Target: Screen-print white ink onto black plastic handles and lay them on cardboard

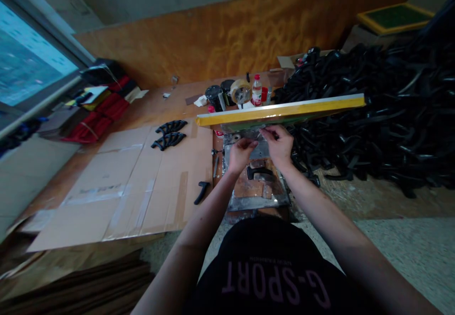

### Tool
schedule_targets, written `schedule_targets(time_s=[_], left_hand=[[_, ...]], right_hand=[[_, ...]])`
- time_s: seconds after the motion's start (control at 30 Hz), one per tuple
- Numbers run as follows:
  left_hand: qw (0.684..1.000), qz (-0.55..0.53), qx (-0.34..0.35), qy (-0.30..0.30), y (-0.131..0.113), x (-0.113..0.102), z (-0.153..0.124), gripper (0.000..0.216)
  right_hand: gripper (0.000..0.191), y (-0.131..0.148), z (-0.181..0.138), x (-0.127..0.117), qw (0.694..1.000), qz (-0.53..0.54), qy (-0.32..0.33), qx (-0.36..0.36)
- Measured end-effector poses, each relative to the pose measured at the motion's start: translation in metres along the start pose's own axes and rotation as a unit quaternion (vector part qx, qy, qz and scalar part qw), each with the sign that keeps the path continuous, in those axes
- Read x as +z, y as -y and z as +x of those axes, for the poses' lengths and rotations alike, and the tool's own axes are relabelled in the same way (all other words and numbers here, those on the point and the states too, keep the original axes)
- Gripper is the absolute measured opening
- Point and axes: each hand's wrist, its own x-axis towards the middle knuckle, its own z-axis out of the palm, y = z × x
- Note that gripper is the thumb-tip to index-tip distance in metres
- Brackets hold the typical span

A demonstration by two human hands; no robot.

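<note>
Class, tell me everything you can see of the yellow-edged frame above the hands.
The yellow-edged frame is long, seen nearly edge-on, its right end higher in the picture. A pale strip runs along its top; the yellow looks glossy, like tape. A dark greenish panel shows beneath. It is raised, its right end overlapping the black pile in view. Whether either hand touches it is unclear.

On my monitor I read the frame as yellow with a whitish top edge. I log the pile of handles as black, the cardboard as tan, the backboard as orange-brown with yellowish swirls. I note a red bottle cap, a speckled grey-green floor and a black shirt with muted purple lettering.
</note>
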Motion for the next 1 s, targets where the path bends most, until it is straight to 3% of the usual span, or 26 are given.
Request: schedule_targets(time_s=[0.27, 0.57, 1.0], left_hand=[[1.0, -0.005, 0.009, 0.003, 0.004, 0.001, 0.003, 0.019], [0.999, 0.032, -0.002, 0.004, 0.006, 0.001, -0.007, 0.02], [0.999, 0.034, 0.041, 0.005, -0.007, -0.002, 0.004, 0.02]], right_hand=[[0.014, -0.003, -0.001, 0.003, 1.0, -0.006, -0.017, 0.002], [0.013, 0.003, -0.005, -0.008, 0.998, -0.046, 0.018, -0.024], [0.013, 0.009, 0.001, -0.002, 0.999, -0.032, -0.027, -0.01]])
